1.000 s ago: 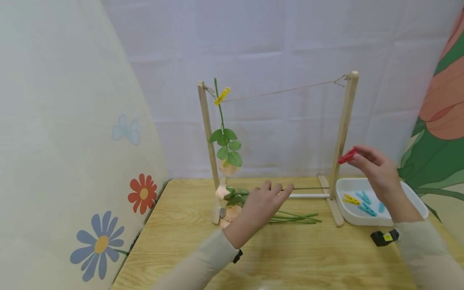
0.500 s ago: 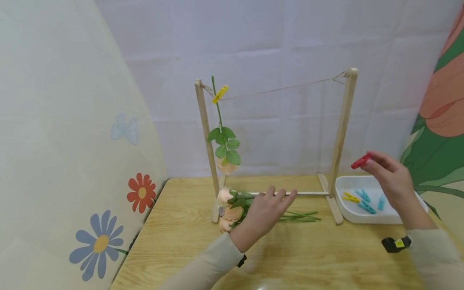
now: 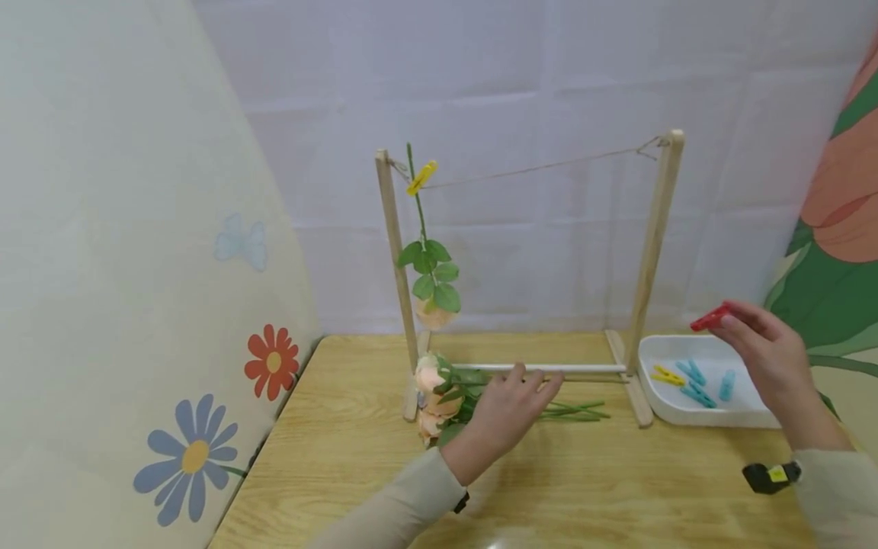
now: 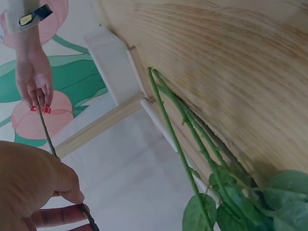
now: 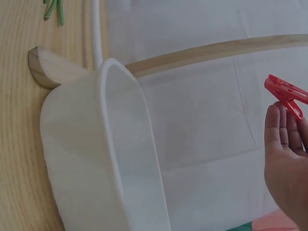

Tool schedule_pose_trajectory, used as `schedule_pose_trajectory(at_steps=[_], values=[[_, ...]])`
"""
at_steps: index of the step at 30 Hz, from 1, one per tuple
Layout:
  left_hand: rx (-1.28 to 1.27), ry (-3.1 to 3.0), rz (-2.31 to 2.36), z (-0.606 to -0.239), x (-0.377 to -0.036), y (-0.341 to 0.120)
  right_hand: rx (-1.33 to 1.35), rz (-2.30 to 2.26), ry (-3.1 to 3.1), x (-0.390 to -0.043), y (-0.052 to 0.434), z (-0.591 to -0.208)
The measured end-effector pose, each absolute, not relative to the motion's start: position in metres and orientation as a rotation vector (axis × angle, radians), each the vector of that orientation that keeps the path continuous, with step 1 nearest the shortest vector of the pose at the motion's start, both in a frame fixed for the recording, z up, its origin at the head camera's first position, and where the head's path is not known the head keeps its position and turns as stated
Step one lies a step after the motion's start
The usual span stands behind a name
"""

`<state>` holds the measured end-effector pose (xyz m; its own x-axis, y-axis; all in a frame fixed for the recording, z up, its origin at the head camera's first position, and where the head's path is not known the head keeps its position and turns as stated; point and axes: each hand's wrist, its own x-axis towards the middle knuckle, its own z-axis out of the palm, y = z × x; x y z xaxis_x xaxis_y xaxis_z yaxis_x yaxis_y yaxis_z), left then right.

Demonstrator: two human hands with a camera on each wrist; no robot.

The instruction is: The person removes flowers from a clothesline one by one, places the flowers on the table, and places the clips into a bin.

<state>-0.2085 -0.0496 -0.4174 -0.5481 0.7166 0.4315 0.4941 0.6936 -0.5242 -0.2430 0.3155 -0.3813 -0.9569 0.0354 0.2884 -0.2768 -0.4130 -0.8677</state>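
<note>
My left hand [image 3: 506,412] pinches the stem [image 4: 46,132] of a peach rose [image 3: 429,374], its bloom pointing left. Other peach roses [image 3: 432,424] lie beneath it on the table, their green stems [image 4: 166,113] pointing right and partly hidden by the hand. On the right, my right hand [image 3: 771,354] pinches a red clothespin [image 5: 287,94] above the white tray. Another rose [image 3: 434,286] hangs bloom down from the string [image 3: 528,171], clipped by a yellow clothespin [image 3: 421,178] near the left post.
A wooden frame [image 3: 657,252] with two posts and a white lower bar [image 3: 583,368] stands at the back of the table [image 3: 590,488]. Beside its right foot sits the white tray [image 3: 713,418], holding several blue clothespins [image 3: 698,393] and a yellow one [image 3: 667,375].
My right hand has moved right and down with the red clothespin. The left hand has shifted slightly right and lower, bringing the held rose's stem from above the white bar to below it in the head view.
</note>
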Motion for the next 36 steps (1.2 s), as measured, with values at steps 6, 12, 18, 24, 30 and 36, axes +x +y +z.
schedule_pose_trajectory(at_steps=[6,12,18,24,30,36], values=[[-0.908,-2.254,0.468,-0.426,-0.211,-0.05,0.244,2.486,-1.589,-0.241,0.323,-0.386],[-0.901,-2.3,0.492,-0.432,-0.212,-0.05,0.178,2.514,-1.572,-0.24,0.331,-0.391],[-0.898,-2.339,0.52,-0.439,-0.213,-0.049,0.117,2.495,-1.599,-0.239,0.341,-0.399],[-0.926,-2.363,0.546,-0.445,-0.213,-0.048,0.041,2.351,-1.736,-0.239,0.347,-0.409],[-0.952,-2.385,0.554,-0.449,-0.212,-0.05,-0.059,2.289,-1.789,-0.238,0.352,-0.414],[-0.974,-2.425,0.564,-0.451,-0.211,-0.05,-0.209,2.084,-2.024,-0.239,0.36,-0.42]])
